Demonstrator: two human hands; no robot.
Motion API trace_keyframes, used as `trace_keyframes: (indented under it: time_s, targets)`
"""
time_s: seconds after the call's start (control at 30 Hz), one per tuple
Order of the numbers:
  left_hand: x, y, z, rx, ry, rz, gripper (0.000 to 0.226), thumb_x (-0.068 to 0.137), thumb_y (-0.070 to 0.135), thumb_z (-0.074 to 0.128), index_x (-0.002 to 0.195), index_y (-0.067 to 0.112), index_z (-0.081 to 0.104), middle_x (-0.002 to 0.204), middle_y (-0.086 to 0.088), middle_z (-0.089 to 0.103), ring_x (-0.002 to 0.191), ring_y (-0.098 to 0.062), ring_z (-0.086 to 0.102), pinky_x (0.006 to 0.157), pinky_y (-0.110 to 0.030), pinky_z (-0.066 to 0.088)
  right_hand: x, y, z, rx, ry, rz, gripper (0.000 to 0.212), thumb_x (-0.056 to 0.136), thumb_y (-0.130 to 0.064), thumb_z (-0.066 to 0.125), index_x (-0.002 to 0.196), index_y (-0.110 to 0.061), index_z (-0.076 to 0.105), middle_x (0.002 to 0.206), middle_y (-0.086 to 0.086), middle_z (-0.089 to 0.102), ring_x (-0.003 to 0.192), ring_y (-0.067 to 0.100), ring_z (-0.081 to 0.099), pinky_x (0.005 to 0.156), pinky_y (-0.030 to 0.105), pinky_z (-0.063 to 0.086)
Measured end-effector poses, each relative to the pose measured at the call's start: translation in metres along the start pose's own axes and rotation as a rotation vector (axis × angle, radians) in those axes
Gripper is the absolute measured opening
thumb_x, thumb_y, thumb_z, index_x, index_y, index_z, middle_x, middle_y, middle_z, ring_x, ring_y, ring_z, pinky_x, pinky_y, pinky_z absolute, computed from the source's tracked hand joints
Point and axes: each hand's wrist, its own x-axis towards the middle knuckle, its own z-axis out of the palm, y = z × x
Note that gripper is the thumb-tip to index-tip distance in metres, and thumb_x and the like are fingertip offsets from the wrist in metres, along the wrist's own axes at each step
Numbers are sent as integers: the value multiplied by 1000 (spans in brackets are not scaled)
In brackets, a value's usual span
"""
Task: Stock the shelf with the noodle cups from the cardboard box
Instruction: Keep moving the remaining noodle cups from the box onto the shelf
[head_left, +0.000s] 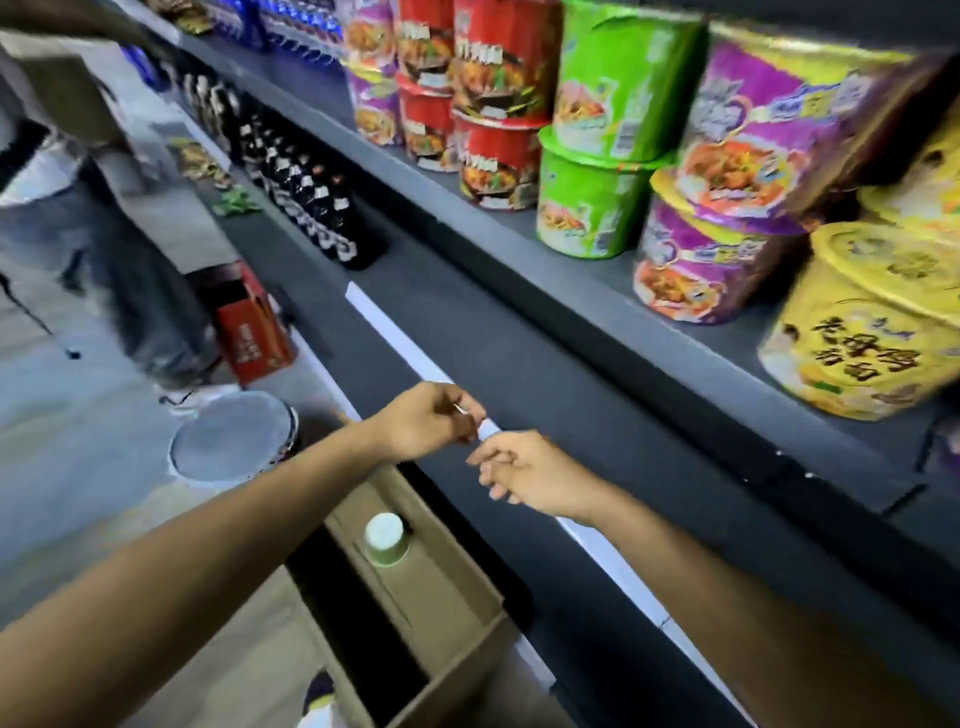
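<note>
Below both hands' grip (480, 431), cardboard box (441, 587) holds 1 upturned cup (385, 538).

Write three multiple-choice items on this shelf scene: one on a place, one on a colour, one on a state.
1. Where is the small pale cup?
A. on the cardboard box flap
B. on the top shelf
C. in a hand

2. What colour are the noodle cups stacked between the red and the purple ones?
A. blue
B. green
C. white

3. What are the hands doing?
A. hanging idle
B. lifting a bottle
C. pinching the white strip on the shelf edge

A: the cup sits on the box.
B: green cups.
C: left hand and right hand meet at the strip.
</note>
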Motion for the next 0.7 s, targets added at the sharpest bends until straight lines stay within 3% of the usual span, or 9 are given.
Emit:
trace_keyframes:
  time_s: [0.13, 0.27, 0.33, 0.4, 0.5, 0.57, 0.7]
  targets:
    - [3, -82, -11, -49, 13, -246, 22, 90, -16, 43, 86, 3, 53, 67, -4, 49, 46, 1, 49, 44, -7, 37, 45, 28, 56, 48, -95, 107, 23, 95, -4, 43, 107, -7, 62, 83, 1, 59, 66, 11, 55, 58, 19, 41]
    - [20, -188, -7, -46, 22, -540, 22, 91, 5, 53, 77, 20, 59, 76, -6, 60, 56, -8, 53, 47, -17, 38, 99, 75, 121, 125, -119, 282, 21, 96, -2, 41, 97, -12, 60, 78, 2, 54, 59, 8, 49, 49, 12, 36]
    - [32, -235, -5, -85, -8, -647, 19, 93, 10, 53, 80, 22, 58, 75, 1, 58, 57, -7, 52, 46, -16, 37, 130, 104, 155, 122, -115, 372, 22, 94, -3, 42, 97, -10, 63, 79, 1, 57, 66, 9, 53, 55, 15, 40]
    - [45, -276, -2, -99, -34, -729, 8, 94, 17, 53, 95, 21, 60, 86, 0, 60, 64, -8, 55, 51, -17, 39, 161, 130, 186, 156, -108, 469, 22, 92, -5, 45, 99, -13, 65, 82, 1, 62, 74, 12, 57, 63, 23, 44]
    - [69, -337, -5, -75, -71, -805, 21, 94, 25, 55, 112, 18, 62, 103, -4, 65, 84, -16, 65, 63, -20, 50, 208, 164, 230, 252, -84, 632, 16, 91, -11, 51, 90, -18, 65, 97, 10, 69, 81, 18, 62, 68, 29, 48]
    - [85, -381, -7, -67, -93, -855, 25, 93, 27, 56, 115, 18, 63, 110, -7, 67, 99, -22, 66, 78, -29, 54, 239, 189, 257, 339, -74, 720, 15, 95, -15, 48, 90, -22, 61, 100, 7, 67, 79, 17, 63, 63, 26, 47]
    - [116, -466, -11, -29, -86, -902, 23, 91, 26, 56, 109, 18, 67, 110, -12, 68, 102, -27, 66, 88, -35, 53, 295, 244, 295, 410, -4, 861, 16, 96, -16, 47, 85, -17, 59, 91, 5, 63, 75, 16, 58, 61, 25, 45]
